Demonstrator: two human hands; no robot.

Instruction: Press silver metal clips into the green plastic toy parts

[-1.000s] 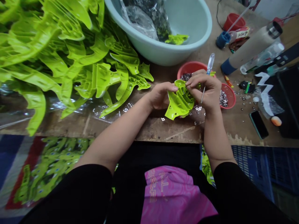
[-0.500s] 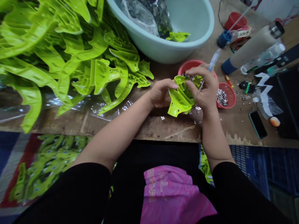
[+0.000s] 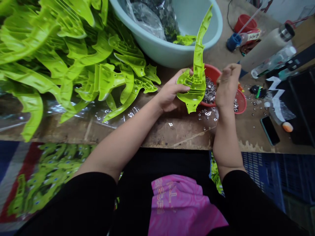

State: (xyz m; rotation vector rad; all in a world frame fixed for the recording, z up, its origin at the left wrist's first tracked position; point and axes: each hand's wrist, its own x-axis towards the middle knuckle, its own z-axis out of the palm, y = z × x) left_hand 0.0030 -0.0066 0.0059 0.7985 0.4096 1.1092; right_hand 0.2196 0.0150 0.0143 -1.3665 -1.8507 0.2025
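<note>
My left hand (image 3: 172, 92) is closed on a lime-green plastic moulding (image 3: 192, 90), its thumb on the ribbed inner side. The moulding's long curved arm points up, over the rim of the light-blue basin. To its right is my right hand (image 3: 228, 85), apart from the moulding, with fingers bent and pressed together; whatever they hold is hidden. Between the hands, a red bowl (image 3: 209, 104) holds many small shiny metal pieces (image 3: 209, 90). A smaller red basket (image 3: 242, 106) with metal bits stands partly behind my right wrist. Loose metal clips (image 3: 208, 114) lie in front of the bowl.
A big heap of green mouldings (image 3: 73, 59) covers the left of the table. The light-blue basin (image 3: 162, 54) holds plastic bags. At the right are a flask (image 3: 263, 49), a clear bottle (image 3: 273, 62) and a phone (image 3: 270, 130). Packed green parts (image 3: 54, 177) lie below the table edge.
The moulding has turned so its long arm stands up in view. My right hand has moved off it to the right; the slim clear-and-blue tool it held no longer shows.
</note>
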